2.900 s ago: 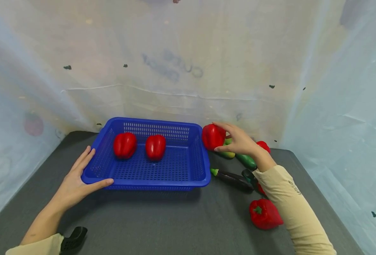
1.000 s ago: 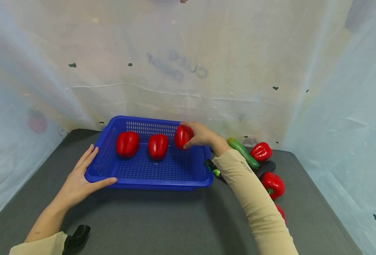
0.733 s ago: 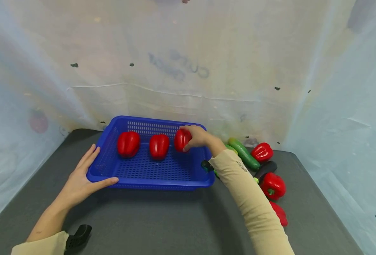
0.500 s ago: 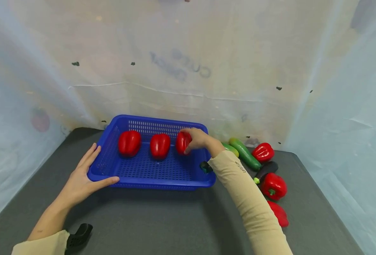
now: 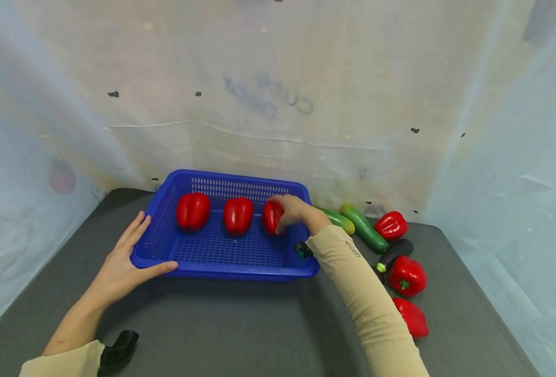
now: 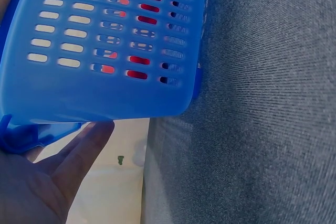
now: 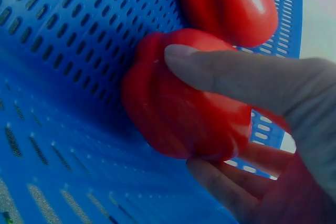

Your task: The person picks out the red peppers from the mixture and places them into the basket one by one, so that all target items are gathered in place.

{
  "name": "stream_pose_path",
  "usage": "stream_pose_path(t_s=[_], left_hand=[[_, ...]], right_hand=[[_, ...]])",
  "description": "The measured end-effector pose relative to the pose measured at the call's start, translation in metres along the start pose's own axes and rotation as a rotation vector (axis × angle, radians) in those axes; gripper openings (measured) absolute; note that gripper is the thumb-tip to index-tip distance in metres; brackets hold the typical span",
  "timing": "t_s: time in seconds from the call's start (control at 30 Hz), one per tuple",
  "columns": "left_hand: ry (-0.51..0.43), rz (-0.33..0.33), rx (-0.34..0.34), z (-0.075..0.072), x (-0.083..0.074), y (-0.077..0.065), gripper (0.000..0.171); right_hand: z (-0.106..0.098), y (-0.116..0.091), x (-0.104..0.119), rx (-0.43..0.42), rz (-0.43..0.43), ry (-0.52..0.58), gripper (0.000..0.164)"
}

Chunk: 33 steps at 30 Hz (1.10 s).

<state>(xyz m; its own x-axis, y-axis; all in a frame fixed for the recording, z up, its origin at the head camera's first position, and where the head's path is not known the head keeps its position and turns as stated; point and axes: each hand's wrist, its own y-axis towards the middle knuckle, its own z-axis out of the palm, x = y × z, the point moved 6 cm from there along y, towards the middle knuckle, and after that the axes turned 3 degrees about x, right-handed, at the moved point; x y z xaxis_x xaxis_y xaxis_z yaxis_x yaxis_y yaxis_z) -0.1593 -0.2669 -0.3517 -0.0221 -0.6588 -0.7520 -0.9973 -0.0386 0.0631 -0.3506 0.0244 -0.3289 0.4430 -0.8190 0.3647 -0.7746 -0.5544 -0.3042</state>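
Inside the blue basket (image 5: 230, 273), my right hand (image 5: 297, 213) grips a red bell pepper (image 5: 271, 217) low at the right end. In the right wrist view the thumb lies across the top of this bell pepper (image 7: 181, 111), and fingertips show at its lower side. Two more red bell peppers, one at left (image 5: 193, 211) and one in the middle (image 5: 238, 215), sit in a row beside it. My left hand (image 5: 117, 269) rests on the basket's left corner, thumb along the front rim and straight fingers at the left side.
Right of the basket lie a green cucumber (image 5: 363, 228), a yellow-tipped one (image 5: 338, 221) and a dark eggplant (image 5: 397, 251). Red bell peppers are at the back (image 5: 391, 225), middle (image 5: 407, 276) and front (image 5: 412, 317) of that side. Plastic sheeting (image 5: 259, 152) hangs behind the grey table (image 5: 221, 324).
My right hand has carried the bell pepper left from beyond the basket's right rim, over it, and down into the basket. The left hand has stayed on the corner.
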Motion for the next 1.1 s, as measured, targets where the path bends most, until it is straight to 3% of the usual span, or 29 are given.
stream_pose_path(t_s=[0.67,1.1], left_hand=[[-0.005,0.002,0.01,0.0,-0.002,0.001,0.108],[-0.006,-0.001,0.01,-0.001,0.003,0.002,0.108]], right_hand=[[0.0,-0.001,0.0,0.002,0.028,-0.048,0.085],[-0.008,-0.01,0.004,-0.011,-0.014,-0.028,0.082]])
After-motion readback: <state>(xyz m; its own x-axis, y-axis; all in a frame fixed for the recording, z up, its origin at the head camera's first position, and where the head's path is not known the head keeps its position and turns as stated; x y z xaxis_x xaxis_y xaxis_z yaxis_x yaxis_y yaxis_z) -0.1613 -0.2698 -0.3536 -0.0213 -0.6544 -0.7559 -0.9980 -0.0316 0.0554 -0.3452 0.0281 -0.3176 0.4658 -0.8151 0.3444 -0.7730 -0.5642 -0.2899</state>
